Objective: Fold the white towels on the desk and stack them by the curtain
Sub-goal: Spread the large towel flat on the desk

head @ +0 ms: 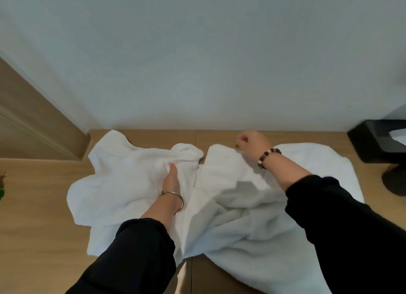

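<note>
1. Two white towels lie crumpled on the desk (44, 205). The left towel (114, 183) fills the middle left of the frame. The right towel (252, 227) fills the middle right and lower right. They touch in the middle.
2. The left hand (172, 181) rests on the left towel. Its thumb lies on top, but its fingers are hidden in the cloth, so I cannot tell if they grip.
3. The right hand (252, 142), at the upper middle, has curled fingers that pinch the far edge of the right towel.
4. No towel is folded yet, and I see no curtain.
5. If the right hand pulls hard, the right towel may drag the left towel along, since they touch.
6. A big swing could bump the black box (373, 139) at the right edge.
7. A thin pinch may slip off the thick cloth.
</note>
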Available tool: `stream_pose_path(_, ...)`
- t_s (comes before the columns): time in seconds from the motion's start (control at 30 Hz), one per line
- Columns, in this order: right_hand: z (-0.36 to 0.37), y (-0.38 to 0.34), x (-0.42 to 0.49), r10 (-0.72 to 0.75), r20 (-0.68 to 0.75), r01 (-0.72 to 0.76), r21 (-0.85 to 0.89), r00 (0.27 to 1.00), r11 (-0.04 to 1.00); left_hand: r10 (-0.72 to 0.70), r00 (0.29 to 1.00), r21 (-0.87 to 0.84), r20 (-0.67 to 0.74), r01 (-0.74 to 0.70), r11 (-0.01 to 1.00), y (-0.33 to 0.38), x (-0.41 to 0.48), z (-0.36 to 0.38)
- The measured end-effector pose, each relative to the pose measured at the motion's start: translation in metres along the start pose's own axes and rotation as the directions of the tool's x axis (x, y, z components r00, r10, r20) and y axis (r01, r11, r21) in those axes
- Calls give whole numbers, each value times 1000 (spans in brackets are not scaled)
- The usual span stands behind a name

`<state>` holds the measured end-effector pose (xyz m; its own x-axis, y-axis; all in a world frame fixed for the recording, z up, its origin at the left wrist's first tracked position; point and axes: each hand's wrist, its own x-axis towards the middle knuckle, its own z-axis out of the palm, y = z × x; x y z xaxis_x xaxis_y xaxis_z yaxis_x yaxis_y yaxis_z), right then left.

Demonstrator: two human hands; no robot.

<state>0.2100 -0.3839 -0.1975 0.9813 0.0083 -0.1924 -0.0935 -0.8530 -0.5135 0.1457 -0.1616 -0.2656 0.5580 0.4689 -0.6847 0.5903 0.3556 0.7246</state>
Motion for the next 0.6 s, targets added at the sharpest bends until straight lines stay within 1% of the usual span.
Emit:
stream_pose_path(0.03, 4, 1, 11, 78, 71, -78, 8, 994, 997, 35, 999, 39, 2, -35, 999, -1, 2, -1)
stream_pose_path(0.07, 9, 2, 20, 137, 156, -137, -12, 978, 990, 15, 1000, 32, -3, -15, 999, 1, 0, -2)
stream_pose_path(0.1, 12, 1, 25, 175, 252, -163, -65, 952, 984, 5, 1000, 34, -6, -5, 999, -1, 5, -2)
stream_pose_path(0.13, 17, 1, 28, 196, 345, -156, -143, 918, 977, 2, 1000, 33, -1, -2, 999, -2, 6, -3)
stream_pose_path(0.2, 23, -4, 24, 244, 550, -72, -314, 799, 947, -18, 1000, 57, 8, 18, 998, -1, 4, -3)
stream_pose_path(0.23, 25, -6, 20, 269, 597, -37, -370, 756, 928, -20, 1000, 52, 3, 19, 998, -2, 5, -3)
stream_pose_path(0.27, 25, -6, 17, 263, 570, -20, -396, 779, 918, -24, 1000, 62, 0, 24, 998, -2, 5, -3)
stream_pose_path(0.3, 18, -8, 15, 237, 467, -53, -374, 852, 926, -23, 1000, 75, 3, 22, 997, -2, 6, -2)
stream_pose_path(0.33, 6, -12, 14, 202, 267, -117, -305, 942, 945, -26, 1000, 76, 14, 25, 997, -1, 4, -2)
stream_pose_path(0.37, -11, -15, 13, 185, -5, -182, -199, 983, 963, -13, 1000, 78, 27, 11, 997, -1, 4, -2)
stream_pose_path(0.4, -35, -18, 14, 184, -302, -209, -53, 935, 976, -7, 999, 67, 41, 4, 998, 0, 4, -2)
stream_pose_path(0.43, -63, -22, 12, 211, -562, -179, 113, 800, 977, -19, 998, 50, 58, 16, 999, 1, 4, -2)
stream_pose_path(0.47, -91, -22, 10, 246, -751, -77, 254, 612, 964, -41, 997, 39, 60, 39, 999, 3, 1, -2)
stream_pose_path(0.5, -115, -20, 7, 262, -858, 57, 318, 442, 946, -48, 997, 38, 58, 46, 998, 4, -1, -1)
stream_pose_path(0.53, -129, -18, 1, 221, -917, 128, 276, 333, 953, -43, 997, 61, 66, 39, 997, 6, -6, 0)
stream_pose_path(0.57, -132, -18, -5, 106, -928, 87, 147, 357, 985, -28, 996, 89, 85, 21, 996, 7, -11, 2)
stream_pose_path(0.6, -125, -15, -9, -64, -845, 20, -63, 531, 998, -15, 994, 117, 111, 2, 993, 10, -17, 5)
